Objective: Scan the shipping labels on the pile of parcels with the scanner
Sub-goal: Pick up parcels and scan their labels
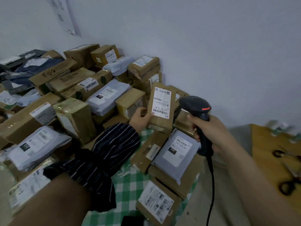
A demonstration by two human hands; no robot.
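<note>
My left hand [140, 118] grips a slim brown cardboard parcel [160, 123] by its left edge and holds it upright above the pile. Its white shipping label [161, 102] with barcodes faces me. My right hand [211, 131] holds the black corded scanner [196, 106] by its handle, just right of the parcel, its head level with the label. A red mark shows on the scanner head. A dark striped sleeve covers my left wrist.
Many cardboard boxes [73, 115] and grey mailer bags [175, 152] with labels cover a green checked tablecloth [130, 181] against a white wall. The scanner cable [211, 185] hangs down at the right. A wooden surface [268, 144] at far right carries scissors [286, 185].
</note>
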